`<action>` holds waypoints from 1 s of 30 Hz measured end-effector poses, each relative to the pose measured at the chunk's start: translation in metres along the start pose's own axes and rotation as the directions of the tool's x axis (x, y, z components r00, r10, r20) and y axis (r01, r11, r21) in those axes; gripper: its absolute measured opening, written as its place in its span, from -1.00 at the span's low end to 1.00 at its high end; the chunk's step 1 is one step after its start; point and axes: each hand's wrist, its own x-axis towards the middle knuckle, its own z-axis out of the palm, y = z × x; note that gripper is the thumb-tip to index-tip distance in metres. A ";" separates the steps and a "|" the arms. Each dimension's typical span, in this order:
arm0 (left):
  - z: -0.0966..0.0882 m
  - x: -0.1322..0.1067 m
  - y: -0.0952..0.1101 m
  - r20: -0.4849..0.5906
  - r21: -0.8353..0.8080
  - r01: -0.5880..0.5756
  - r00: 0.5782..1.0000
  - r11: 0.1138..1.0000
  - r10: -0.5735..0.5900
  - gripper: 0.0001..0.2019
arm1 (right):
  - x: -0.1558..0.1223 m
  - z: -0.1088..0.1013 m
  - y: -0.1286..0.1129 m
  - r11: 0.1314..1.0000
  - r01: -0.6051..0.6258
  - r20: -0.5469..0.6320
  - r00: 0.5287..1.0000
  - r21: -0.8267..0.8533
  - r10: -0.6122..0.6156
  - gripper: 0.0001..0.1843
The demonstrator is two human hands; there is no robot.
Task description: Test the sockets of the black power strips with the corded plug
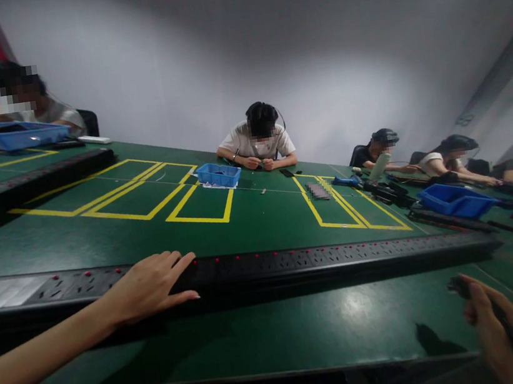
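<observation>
A long black power strip (294, 262) runs across the bench in front of me, with a row of sockets and small red dots along its top. My left hand (150, 284) lies over its left part, fingers across the top and thumb down the near side, holding it. Low at the right, my right hand (496, 324) is closed around a black plug (458, 286), whose cable runs back through the hand. The plug points left, apart from the strip, above the bench's near edge.
The green bench (275, 334) has yellow taped outlines. Beyond the strip stands a blue basket (219, 175), with a person (256, 138) seated behind it. A blue bin (456, 200) and dark parts lie at right. Another long black strip (37, 180) is at far left.
</observation>
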 end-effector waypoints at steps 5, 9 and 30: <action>0.008 -0.016 -0.052 0.084 -0.038 0.027 0.996 0.999 -0.024 -0.40 | 0.030 0.047 -0.026 0.979 0.143 0.011 0.989 0.143 -0.146 -0.50; 0.020 -0.019 -0.098 0.092 -0.059 0.041 0.995 0.997 -0.036 -0.44 | 0.043 0.093 -0.040 0.956 0.211 0.150 0.958 0.204 -0.243 -0.55; 0.060 0.023 -0.202 -0.013 -0.119 0.100 0.995 0.988 -0.102 -0.61 | 0.051 0.249 -0.085 0.986 0.163 0.196 0.966 0.043 -0.168 -0.69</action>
